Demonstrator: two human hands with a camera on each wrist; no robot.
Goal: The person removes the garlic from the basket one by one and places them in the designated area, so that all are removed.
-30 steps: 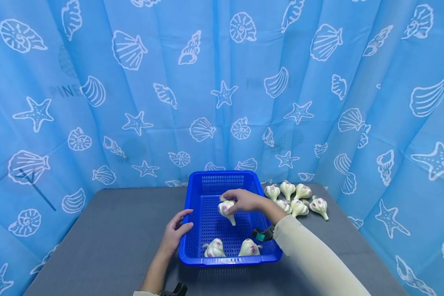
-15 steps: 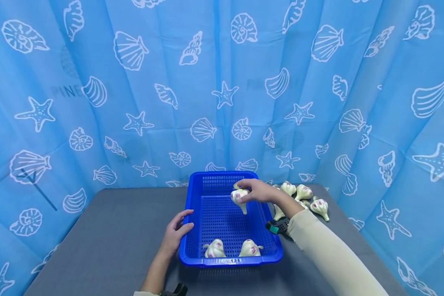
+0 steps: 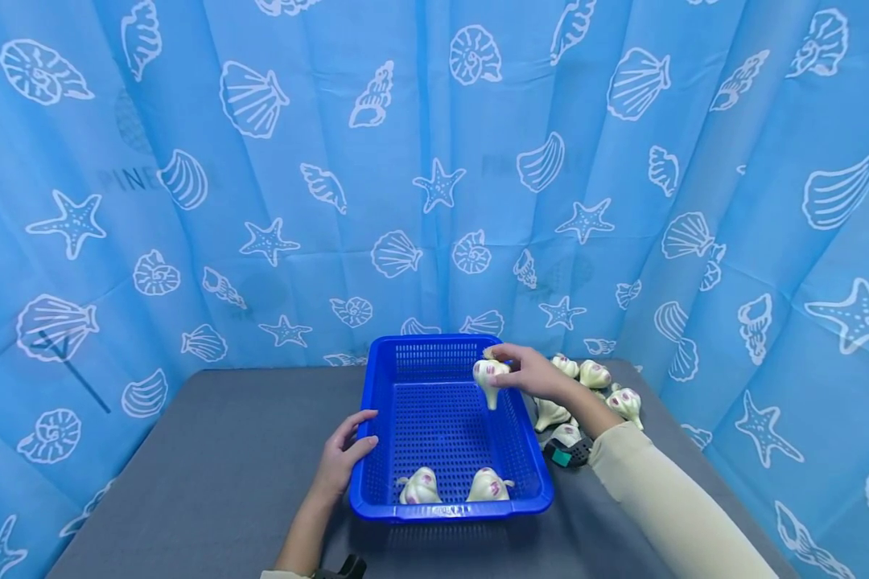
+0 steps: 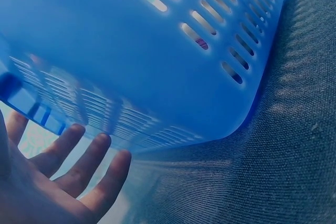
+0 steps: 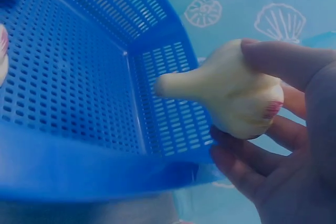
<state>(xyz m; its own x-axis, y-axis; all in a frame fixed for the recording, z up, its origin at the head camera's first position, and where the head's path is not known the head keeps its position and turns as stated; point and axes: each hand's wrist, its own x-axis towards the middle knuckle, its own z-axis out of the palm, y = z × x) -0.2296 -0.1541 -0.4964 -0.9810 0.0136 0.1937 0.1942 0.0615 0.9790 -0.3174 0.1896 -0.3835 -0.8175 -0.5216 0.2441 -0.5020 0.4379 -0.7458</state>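
My right hand (image 3: 525, 371) holds a garlic bulb (image 3: 488, 376) by its rounded part, over the right rim of a blue plastic basket (image 3: 398, 510). The bulb's stem points down in the head view. In the right wrist view the thumb and fingers grip the bulb (image 5: 231, 93) from either side. My left hand (image 3: 342, 454) holds the basket's left rim, thumb and forefinger at the edge. From the left wrist, its other fingers (image 4: 86, 163) lie against the outer wall. Two garlic bulbs (image 3: 420, 486) sit in the basket's near end.
Several more garlic bulbs (image 3: 595, 374) lie right of the basket on the grey tabletop (image 3: 246, 450), partly hidden by my right forearm. A blue shell-print curtain (image 3: 319, 265) hangs behind and around the table.
My right hand has carried the garlic bulb rightward and slightly away, from over the basket's middle to its right rim. The left hand and the basket have stayed in place.
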